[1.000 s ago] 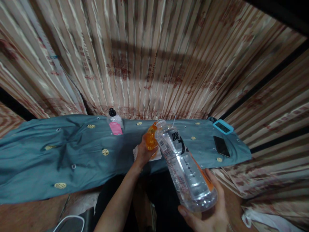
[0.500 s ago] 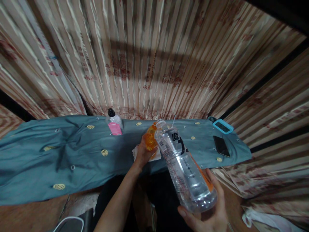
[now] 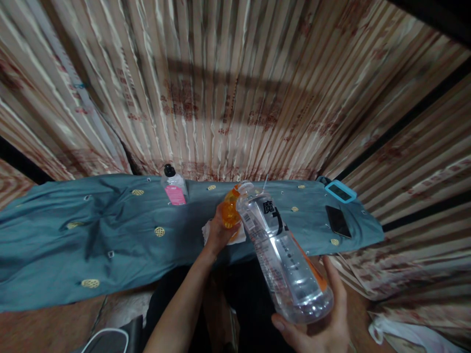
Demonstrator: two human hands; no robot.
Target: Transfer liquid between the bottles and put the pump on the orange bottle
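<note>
My left hand [image 3: 220, 230] is wrapped round a small orange bottle [image 3: 231, 210] above the cloth-covered surface. My right hand [image 3: 324, 318] holds a large clear plastic bottle [image 3: 283, 255] near its base. That bottle is tilted, its neck toward the upper left and its mouth at the top of the orange bottle. Black characters and an orange strip mark its side. Whether liquid passes between the two mouths I cannot tell. Beneath my left hand lies a white tissue [image 3: 240, 236], partly hidden by the hand and bottle.
A clear bottle with a pink label and black cap [image 3: 175, 189] stands left on the blue-green cloth [image 3: 125, 220]. To the right lie a blue-framed device [image 3: 340, 191] and a dark phone [image 3: 337, 221]. Pleated curtains [image 3: 221, 88] hang behind; a white cable [image 3: 106, 336] loops at lower left.
The clear bottle's base and my right hand have shifted very slightly to the right. My left hand and the orange bottle stay nearly still.
</note>
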